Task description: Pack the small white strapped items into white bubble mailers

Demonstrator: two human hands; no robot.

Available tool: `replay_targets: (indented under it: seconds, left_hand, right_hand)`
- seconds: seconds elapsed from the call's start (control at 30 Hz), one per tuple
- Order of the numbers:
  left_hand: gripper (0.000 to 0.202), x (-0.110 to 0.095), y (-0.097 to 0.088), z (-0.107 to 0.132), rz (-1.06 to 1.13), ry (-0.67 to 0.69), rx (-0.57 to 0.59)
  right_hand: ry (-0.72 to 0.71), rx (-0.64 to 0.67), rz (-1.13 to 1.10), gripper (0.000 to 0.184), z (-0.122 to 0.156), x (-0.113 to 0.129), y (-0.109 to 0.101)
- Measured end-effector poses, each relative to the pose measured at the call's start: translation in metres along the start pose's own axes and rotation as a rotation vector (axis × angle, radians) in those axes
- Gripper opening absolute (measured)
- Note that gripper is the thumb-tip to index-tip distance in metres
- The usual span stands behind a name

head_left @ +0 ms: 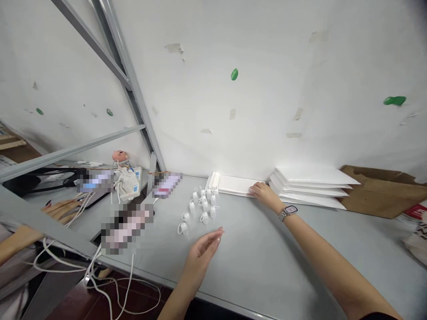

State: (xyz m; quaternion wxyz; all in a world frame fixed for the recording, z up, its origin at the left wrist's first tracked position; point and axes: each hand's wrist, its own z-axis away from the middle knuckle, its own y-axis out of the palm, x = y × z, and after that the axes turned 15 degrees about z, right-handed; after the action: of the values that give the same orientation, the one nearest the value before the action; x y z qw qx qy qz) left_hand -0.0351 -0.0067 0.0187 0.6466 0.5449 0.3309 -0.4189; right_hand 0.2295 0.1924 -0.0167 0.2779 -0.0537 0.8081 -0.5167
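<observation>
My right hand (263, 194), with a watch on its wrist, has its fingers closed over the right end of a white flat piece (233, 186) in a low stack against the wall. A white rolled or folded strip (215, 179) lies at that stack's left end. Several small white squeeze bottles (204, 203) with looped caps stand left of the middle of the table. Nearer the front edge, my left hand (203, 251) hovers just right of the front bottles. Its fingers are stretched out and it holds nothing visible.
White padded envelopes (310, 178) are piled right of the stack, beside a brown cardboard box (380, 193). A phone (167, 184) and a blurred pinkish item (128, 229) lie left. Metal frame bars (133, 93), white cables (113, 284) and another person's hand (63, 209) are further left.
</observation>
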Motion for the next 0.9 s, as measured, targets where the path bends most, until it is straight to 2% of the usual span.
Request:
replay_targets:
  seconds: [0.1,0.3,0.43,0.7,0.9]
  left_hand:
    - [0.036,0.000,-0.003,0.002,-0.025,-0.027,0.037]
    - [0.037,-0.002,-0.005,0.008,-0.039,-0.013,0.034]
    - [0.035,-0.003,-0.003,0.009,-0.067,-0.027,0.029]
    - [0.034,0.000,0.001,0.009,-0.064,-0.007,0.012]
    - [0.034,-0.001,-0.002,0.007,-0.070,-0.028,0.046]
  right_hand:
    - [-0.038,-0.029,0.013,0.023,0.003,-0.001,0.002]
    - [-0.125,-0.098,0.037,0.025,0.010,0.001,0.003]
    - [-0.108,-0.139,0.039,0.025,0.009,-0.003,0.002]
    - [-0.097,-0.132,0.015,0.022,0.015,-0.004,0.007]
    - [-0.031,-0.131,0.002,0.027,0.016,-0.003,0.014]
